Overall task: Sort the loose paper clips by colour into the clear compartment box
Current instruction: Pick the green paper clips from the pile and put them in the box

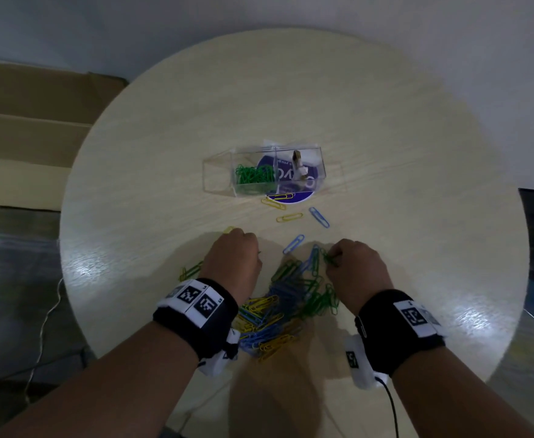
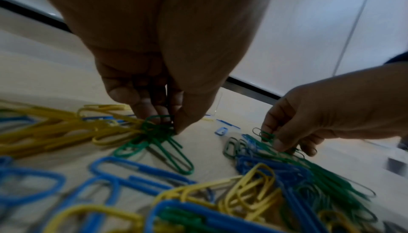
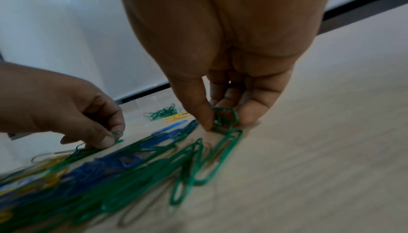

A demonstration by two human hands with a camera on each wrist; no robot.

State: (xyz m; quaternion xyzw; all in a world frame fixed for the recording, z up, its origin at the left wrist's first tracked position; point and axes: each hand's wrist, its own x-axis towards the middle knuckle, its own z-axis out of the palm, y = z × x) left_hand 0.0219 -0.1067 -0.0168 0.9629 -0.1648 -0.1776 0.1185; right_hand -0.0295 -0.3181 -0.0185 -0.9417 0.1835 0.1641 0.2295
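A heap of blue, yellow and green paper clips [image 1: 288, 308] lies on the round table between my two hands. My left hand [image 1: 234, 257] pinches a bunch of green clips [image 2: 159, 128] between thumb and fingers at the heap's left edge. My right hand [image 1: 354, 267] pinches other green clips [image 3: 224, 119] at the heap's right edge, fingertips down on the table. The clear compartment box [image 1: 264, 170] stands further back, with green clips [image 1: 253, 177] in its middle compartment. Its right compartment holds a small white and brown object.
Loose yellow clips [image 1: 289, 217] and blue clips [image 1: 319, 216] lie scattered between heap and box. A round blue and white sticker [image 1: 294, 197] lies under the box. Flattened cardboard boxes [image 1: 34, 128] lie on the floor to the left. The round table's edge [image 1: 69, 248] curves close on both sides.
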